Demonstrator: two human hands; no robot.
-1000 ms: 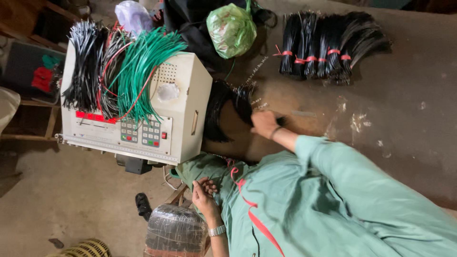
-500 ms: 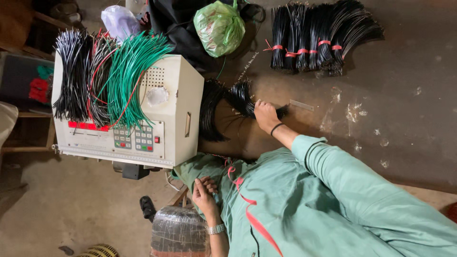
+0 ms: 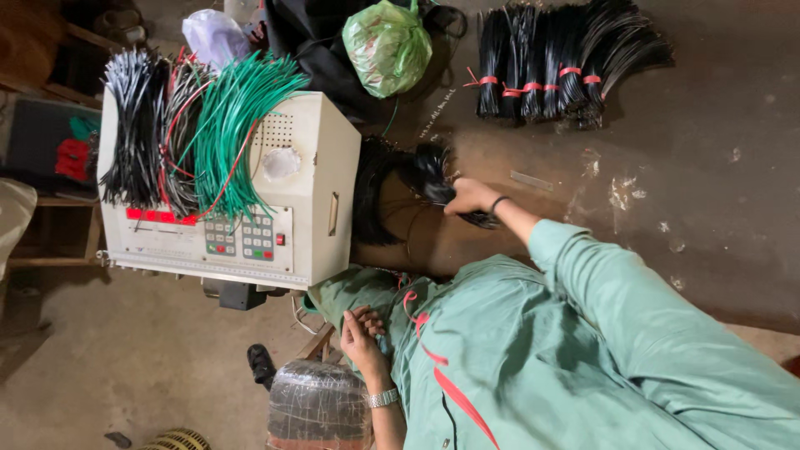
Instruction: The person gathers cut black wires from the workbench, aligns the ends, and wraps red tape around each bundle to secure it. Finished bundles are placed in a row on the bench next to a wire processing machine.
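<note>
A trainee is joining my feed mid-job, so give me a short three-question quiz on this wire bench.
1. True or false: the right hand is closed on a bunch of black wires.
2. Which colour of wires is draped over the beige machine beside its round grille? A green, B yellow, C blue.
3. What binds the tied black bundles lying on the table?

Key: 1 true. 2 A, the green wires. 3 red ties.
</note>
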